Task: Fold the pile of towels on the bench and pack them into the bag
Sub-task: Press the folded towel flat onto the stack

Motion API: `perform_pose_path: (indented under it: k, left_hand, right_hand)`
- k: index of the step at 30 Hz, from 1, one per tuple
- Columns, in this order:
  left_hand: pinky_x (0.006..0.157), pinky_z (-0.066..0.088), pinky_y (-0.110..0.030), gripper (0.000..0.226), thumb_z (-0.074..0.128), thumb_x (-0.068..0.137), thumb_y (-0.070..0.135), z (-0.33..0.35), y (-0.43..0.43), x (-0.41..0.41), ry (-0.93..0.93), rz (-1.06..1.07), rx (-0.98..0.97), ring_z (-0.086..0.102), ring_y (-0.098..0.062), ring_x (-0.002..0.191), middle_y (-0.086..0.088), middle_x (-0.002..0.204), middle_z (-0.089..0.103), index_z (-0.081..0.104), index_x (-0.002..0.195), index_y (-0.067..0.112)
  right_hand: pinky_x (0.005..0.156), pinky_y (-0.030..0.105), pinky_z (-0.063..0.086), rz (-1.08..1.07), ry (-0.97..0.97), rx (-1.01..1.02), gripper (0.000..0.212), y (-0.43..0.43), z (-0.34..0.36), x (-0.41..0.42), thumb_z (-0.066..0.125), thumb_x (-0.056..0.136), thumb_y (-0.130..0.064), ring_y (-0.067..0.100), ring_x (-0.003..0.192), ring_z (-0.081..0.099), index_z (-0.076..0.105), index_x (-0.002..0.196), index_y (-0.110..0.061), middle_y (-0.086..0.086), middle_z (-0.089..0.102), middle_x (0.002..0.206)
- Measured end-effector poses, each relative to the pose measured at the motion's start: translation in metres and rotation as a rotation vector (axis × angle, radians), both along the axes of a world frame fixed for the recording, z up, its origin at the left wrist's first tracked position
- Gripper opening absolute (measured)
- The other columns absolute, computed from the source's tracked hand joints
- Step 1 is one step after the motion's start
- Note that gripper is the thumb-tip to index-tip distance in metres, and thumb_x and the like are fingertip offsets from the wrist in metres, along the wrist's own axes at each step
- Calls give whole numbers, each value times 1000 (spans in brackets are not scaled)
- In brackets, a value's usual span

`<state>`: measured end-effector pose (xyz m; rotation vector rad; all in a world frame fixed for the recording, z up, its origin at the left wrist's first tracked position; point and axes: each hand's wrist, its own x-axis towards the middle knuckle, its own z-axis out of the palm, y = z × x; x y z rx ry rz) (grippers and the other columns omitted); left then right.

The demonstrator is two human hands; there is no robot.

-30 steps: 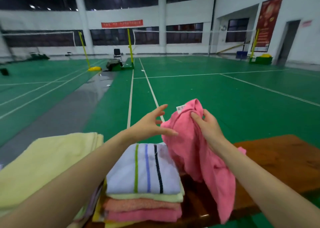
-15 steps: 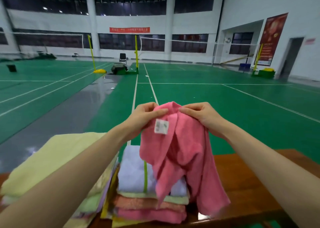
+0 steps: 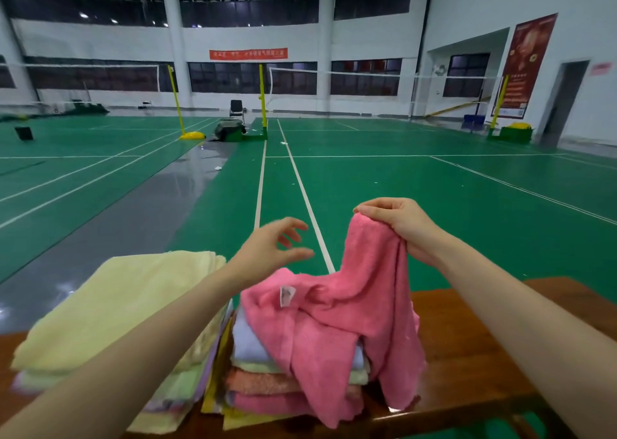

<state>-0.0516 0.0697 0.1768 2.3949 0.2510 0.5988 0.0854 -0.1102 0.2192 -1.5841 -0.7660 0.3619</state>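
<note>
The right hand [image 3: 404, 228] pinched one raised corner of the pink terry towel [image 3: 334, 325]. The rest draped over the stack of folded towels [image 3: 263, 382] by the brown wooden bench's [image 3: 467, 355] near edge. The left hand [image 3: 270, 248] hovered above, fingers spread, empty.

This is a big indoor sports hall for badminton. The shiny green floor [image 3: 400, 205] has long white painted lines [image 3: 300, 185] on it, and thin white nets [image 3: 367, 73] hang between tall yellow poles [image 3: 262, 98]. A long red cloth banner [image 3: 248, 54] hangs on the high white wall [image 3: 100, 43].
</note>
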Motion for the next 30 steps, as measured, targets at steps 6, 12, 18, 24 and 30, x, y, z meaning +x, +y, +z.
perform_pose_path:
  k: [6,12,18,24,30]
  left_hand:
    - [87,41,-30,68,66,78,51,-25,-17,0,430,102,480,51,-18,115,2,127,49,40,137,30]
    - [75,43,-31,18,59,84,37,-44,-21,3,410,194,467,59,-24,102,-2,104,62,60,94,22]
    - [74,41,-21,25,69,75,36,-21,-15,1,-182,46,-132,54,-8,73,4,77,60,71,68,13]
    - [82,42,-12,15,72,77,9,13,-34,4,-31,-408,-316,57,8,87,20,93,65,74,72,22]
    - [47,38,-10,7,63,84,1,13,-36,6,-109,-236,-488,47,2,48,13,52,55,69,82,4]
  right_hand:
    - [53,10,46,-6,28,33,25,-4,-1,0,53,90,2,1,53,57,67,80,-16,-3,67,70]
    - [54,5,42,-32,-55,-37,32,-9,-1,2,50,89,6,-9,53,56,68,76,-17,-7,66,72]
    - [50,2,35,-91,-175,-74,26,-10,-3,2,47,90,5,-14,51,51,70,96,-7,-9,63,76]
    - [63,15,47,278,48,43,28,11,0,-23,45,92,4,7,64,57,67,90,-13,0,64,72]
    - [52,13,48,325,124,-21,10,1,5,-20,56,89,-6,2,56,61,64,92,-12,-4,67,68]
